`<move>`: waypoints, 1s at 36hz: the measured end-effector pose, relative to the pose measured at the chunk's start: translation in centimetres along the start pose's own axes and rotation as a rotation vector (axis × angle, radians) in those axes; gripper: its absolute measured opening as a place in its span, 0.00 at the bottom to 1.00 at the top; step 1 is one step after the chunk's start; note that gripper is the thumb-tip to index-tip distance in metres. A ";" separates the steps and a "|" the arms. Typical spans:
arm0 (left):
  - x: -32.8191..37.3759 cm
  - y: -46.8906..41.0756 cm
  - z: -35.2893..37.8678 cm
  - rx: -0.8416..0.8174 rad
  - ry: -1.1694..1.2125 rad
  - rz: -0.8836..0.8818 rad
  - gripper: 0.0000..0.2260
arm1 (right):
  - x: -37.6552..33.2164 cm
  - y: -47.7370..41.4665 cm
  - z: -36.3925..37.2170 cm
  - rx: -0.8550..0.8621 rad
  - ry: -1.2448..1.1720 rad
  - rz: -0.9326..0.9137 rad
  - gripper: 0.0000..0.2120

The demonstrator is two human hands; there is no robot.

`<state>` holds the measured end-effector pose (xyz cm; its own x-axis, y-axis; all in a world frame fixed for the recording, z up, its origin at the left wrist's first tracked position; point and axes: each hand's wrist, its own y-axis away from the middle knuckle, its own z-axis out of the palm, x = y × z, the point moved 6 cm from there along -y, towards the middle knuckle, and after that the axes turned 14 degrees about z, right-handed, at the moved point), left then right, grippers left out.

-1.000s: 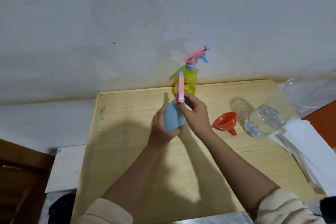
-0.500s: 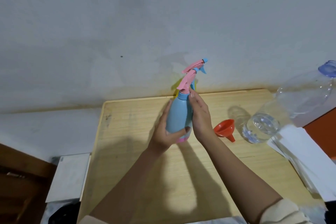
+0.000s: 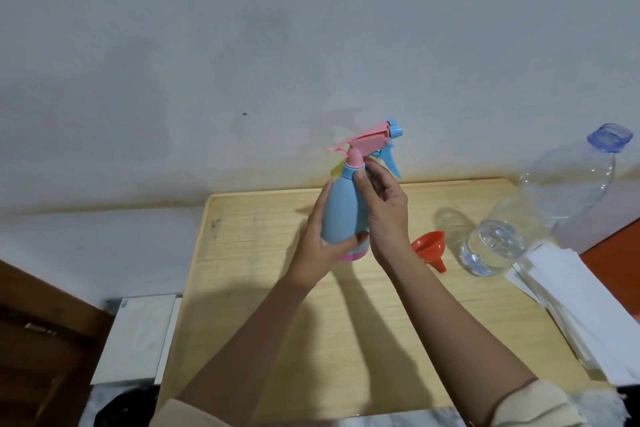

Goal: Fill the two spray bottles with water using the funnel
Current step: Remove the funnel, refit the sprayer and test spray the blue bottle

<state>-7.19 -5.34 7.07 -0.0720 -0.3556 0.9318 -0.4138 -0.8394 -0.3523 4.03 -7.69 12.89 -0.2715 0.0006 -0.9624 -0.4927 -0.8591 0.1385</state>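
A light blue spray bottle [image 3: 341, 210] with a pink spray head [image 3: 360, 144] stands upright just above the wooden table [image 3: 263, 305]. My left hand [image 3: 318, 243] wraps its lower body. My right hand [image 3: 382, 208] touches the bottle's neck at the blue collar with thumb and fingers. The yellow spray bottle [image 3: 337, 168] is almost wholly hidden behind the blue one; only a yellow sliver and its blue trigger [image 3: 393, 163] show. An orange funnel [image 3: 429, 248] lies on its side to the right. A large clear water bottle [image 3: 540, 218], part filled and uncapped, stands at the right.
White paper sheets [image 3: 581, 308] lie along the table's right side. A grey wall rises right behind the table. A white box [image 3: 138, 336] and dark wooden furniture [image 3: 38, 340] sit lower left, beyond the table edge.
The blue bottle went from tilted away to upright, with its spray head now turned sideways to the right. My right hand shifted from the spray head down to the collar.
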 end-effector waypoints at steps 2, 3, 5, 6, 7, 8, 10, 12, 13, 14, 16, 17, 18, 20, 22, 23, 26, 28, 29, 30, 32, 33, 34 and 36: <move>0.4 0.0 0.0 -0.002 -0.003 0.003 0.42 | -0.1 0.3 0.1 -0.023 0.012 0.005 0.12; 0.6 0.0 0.0 -0.005 -0.007 0.007 0.42 | -0.1 0.3 0.1 -0.035 -0.003 0.018 0.11; 0.9 0.1 0.0 -0.010 -0.021 0.010 0.42 | -0.2 0.4 -0.2 -0.046 -0.029 0.034 0.11; 1.1 0.2 -0.1 -0.010 -0.026 0.014 0.42 | -0.2 0.4 -0.3 -0.047 -0.036 0.038 0.11; 1.2 0.3 -0.1 -0.007 -0.031 0.018 0.41 | -0.3 0.6 -0.4 -0.051 -0.054 0.044 0.10; 1.3 0.3 -0.1 -0.004 -0.038 0.020 0.41 | -0.3 0.6 -0.5 -0.055 -0.086 0.051 0.08; 1.4 0.5 -0.2 -0.008 -0.049 0.018 0.41 | -0.2 0.8 -0.7 -0.030 -0.149 0.048 0.09; 1.4 0.6 -0.1 -0.020 -0.058 0.015 0.42 | 0.0 1.0 -1.1 -0.023 -0.203 0.041 0.15; 1.3 0.7 -0.1 -0.024 -0.063 0.013 0.42 | 0.1 1.1 -1.1 -0.047 -0.233 0.052 0.16; 1.2 0.7 -0.1 -0.024 -0.067 0.012 0.41 | 0.1 1.2 -1.1 -0.084 -0.244 0.066 0.16; 1.2 0.9 -0.1 -0.017 -0.059 0.008 0.39 | -0.1 1.5 -1.0 -0.133 -0.223 0.083 0.14; 1.2 0.9 0.0 -0.015 -0.056 0.011 0.38 | -0.2 1.6 -1.0 -0.127 -0.211 0.080 0.15; 1.4 1.0 0.1 -0.015 -0.058 0.021 0.38 | -0.5 1.6 -1.2 -0.104 -0.199 0.065 0.17; 1.9 1.1 0.2 -0.016 -0.066 0.046 0.39 | -1.1 1.6 -1.4 -0.071 -0.174 0.035 0.22; 2.4 1.2 0.2 -0.019 -0.063 0.049 0.40 | -1.5 1.7 -1.4 -0.100 -0.130 0.038 0.21; 2.5 1.2 0.2 -0.025 -0.064 0.048 0.40 | -1.6 1.7 -1.2 -0.133 -0.102 0.046 0.19; 2.6 1.4 0.2 -0.051 -0.077 0.048 0.40 | -2.1 2.0 -1.3 -0.149 -0.006 0.029 0.12; 2.6 1.5 0.3 -0.066 -0.093 0.047 0.40 | -2.4 2.3 -1.6 -0.104 0.050 -0.008 0.11; 2.7 1.6 0.4 -0.078 -0.105 0.044 0.41 | -2.5 2.4 -1.5 -0.091 0.084 -0.018 0.10; 2.7 1.8 0.6 -0.085 -0.114 0.042 0.41 | -2.6 2.6 -1.4 -0.089 0.123 -0.020 0.08; 2.8 2.1 0.6 -0.080 -0.118 0.038 0.41 | -2.5 2.9 -1.1 -0.123 0.178 -0.005 0.06; 2.8 2.2 0.6 -0.076 -0.120 0.038 0.41 | -2.4 3.1 -1.0 -0.143 0.195 0.003 0.05; 2.8 2.4 0.6 -0.078 -0.125 0.036 0.42 | -2.4 3.2 -0.9 -0.158 0.207 0.008 0.05; 2.6 2.7 0.6 -0.099 -0.139 0.024 0.42 | -2.3 3.3 -1.0 -0.163 0.210 0.013 0.07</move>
<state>-7.92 -8.77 8.54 0.0399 -0.4343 0.8999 -0.5010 -0.7879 -0.3580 3.85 -11.08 15.38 -0.0909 -0.1023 -0.9906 -0.3456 -0.9296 0.1277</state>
